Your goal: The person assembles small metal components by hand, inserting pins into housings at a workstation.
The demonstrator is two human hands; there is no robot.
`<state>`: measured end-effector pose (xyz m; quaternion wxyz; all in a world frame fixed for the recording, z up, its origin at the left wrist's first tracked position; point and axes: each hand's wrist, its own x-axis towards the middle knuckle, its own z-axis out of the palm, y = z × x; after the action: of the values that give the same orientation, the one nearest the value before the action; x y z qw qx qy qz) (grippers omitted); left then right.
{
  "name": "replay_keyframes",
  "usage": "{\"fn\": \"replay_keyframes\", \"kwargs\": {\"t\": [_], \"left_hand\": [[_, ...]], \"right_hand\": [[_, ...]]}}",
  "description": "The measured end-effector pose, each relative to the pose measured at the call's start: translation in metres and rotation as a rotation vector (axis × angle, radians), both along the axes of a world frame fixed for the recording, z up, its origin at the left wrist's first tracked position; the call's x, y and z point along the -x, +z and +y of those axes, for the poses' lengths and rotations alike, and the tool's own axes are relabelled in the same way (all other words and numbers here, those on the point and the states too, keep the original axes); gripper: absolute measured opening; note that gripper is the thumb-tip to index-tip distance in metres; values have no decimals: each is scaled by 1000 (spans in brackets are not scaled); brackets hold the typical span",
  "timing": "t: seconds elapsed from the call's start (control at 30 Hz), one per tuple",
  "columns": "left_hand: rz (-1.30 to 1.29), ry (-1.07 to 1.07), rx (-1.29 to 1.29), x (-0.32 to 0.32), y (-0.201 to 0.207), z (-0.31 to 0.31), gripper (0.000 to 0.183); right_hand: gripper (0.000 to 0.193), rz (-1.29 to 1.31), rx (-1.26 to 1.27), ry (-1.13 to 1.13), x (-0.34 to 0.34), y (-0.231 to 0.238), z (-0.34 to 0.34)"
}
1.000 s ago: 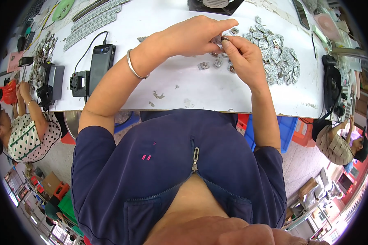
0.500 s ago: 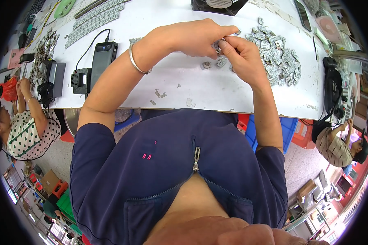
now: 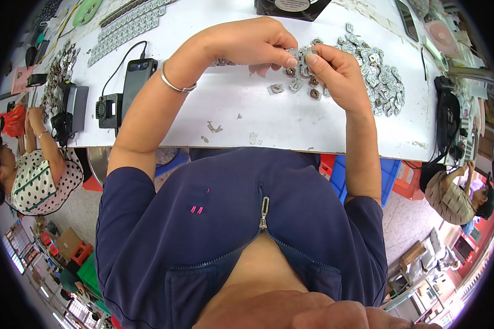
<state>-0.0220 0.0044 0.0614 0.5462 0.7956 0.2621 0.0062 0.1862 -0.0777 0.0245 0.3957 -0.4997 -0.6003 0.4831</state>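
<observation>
My left hand (image 3: 258, 46), with a bangle on the wrist, is closed, its thumb and forefinger pinched at a small flat silvery metal part (image 3: 294, 53). Facing it, my right hand (image 3: 343, 74) grips another small metal part (image 3: 308, 61) between thumb and fingers. The two pieces are side by side; whether they touch, I cannot tell. Under and in front of the hands lie several loose metal parts (image 3: 276, 89), some with a brownish round centre (image 3: 314, 94). More pieces (image 3: 223, 62) show partly behind my left wrist.
A heap of similar parts (image 3: 387, 82) spreads to the right. Rows of them (image 3: 129, 33) lie far left. A black power bank (image 3: 139, 79) with a cable, a black fan (image 3: 293, 6) and a phone (image 3: 406, 21) rest on the white table (image 3: 203, 123). People sit at both sides.
My hands have drawn slightly apart, the left moving left and the right moving right and down. The metal parts between them and several pieces on the table now show more.
</observation>
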Motion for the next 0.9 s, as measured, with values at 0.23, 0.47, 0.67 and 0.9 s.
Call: {"fn": "replay_keyframes", "kwargs": {"t": [0.23, 0.47, 0.67, 0.9], "left_hand": [[-154, -31, 103, 8, -6, 0, 23], [-216, 231, -544, 6, -23, -4, 20], [-358, 368, -1090, 1, -43, -9, 28], [-369, 319, -1299, 2, -51, 0, 21]], "right_hand": [[23, 329, 229, 263, -2, -1, 5], [21, 198, 125, -36, 7, 2, 14], [22, -13, 50, -117, 14, 8, 15], [22, -90, 7, -145, 20, 9, 18]]}}
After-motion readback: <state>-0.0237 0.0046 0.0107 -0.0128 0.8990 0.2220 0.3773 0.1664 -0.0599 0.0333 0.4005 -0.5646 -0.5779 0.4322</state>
